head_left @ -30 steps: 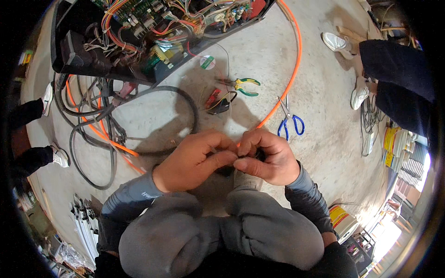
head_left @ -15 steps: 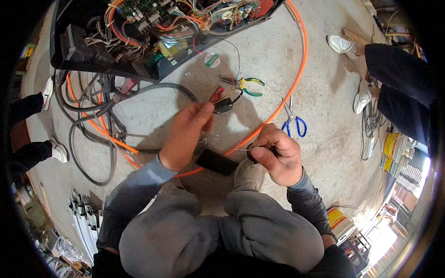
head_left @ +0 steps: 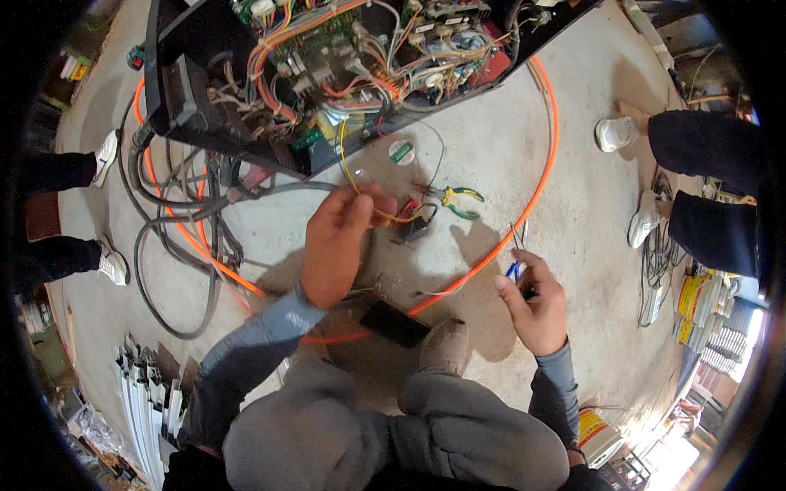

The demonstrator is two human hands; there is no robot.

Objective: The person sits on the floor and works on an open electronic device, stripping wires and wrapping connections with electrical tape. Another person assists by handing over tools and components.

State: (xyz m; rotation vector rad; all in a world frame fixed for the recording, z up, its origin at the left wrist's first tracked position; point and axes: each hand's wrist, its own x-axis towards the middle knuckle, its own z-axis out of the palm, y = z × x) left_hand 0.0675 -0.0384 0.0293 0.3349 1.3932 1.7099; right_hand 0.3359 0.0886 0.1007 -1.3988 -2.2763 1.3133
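My left hand (head_left: 340,237) pinches a thin yellow wire (head_left: 347,159) between thumb and fingertips. One end of that wire runs up toward the opened machine (head_left: 237,164), and the other side leads to a small black part (head_left: 415,227) by a red piece (head_left: 408,210). My right hand (head_left: 536,303) is closed around the blue handles of the scissors (head_left: 514,270), whose blades point away over the orange hose (head_left: 547,176). Pliers with green and yellow handles (head_left: 463,202) lie on the floor between the hands, farther off. A black phone-like slab (head_left: 395,324) rests near my shoes.
Circuit boards and bundled wires (head_left: 327,61) fill the machine's black case. Black cables (head_left: 176,213) lie coiled on the left. People's shoes stand at the left (head_left: 113,262) and right (head_left: 643,219). White metal strips (head_left: 147,409) are stacked at lower left, a white-yellow bucket (head_left: 599,438) at lower right.
My right hand has moved right and taken hold of the scissors' handles, leaving the pale wire on the floor. My left hand still pinches the yellow wire. The view has shifted.
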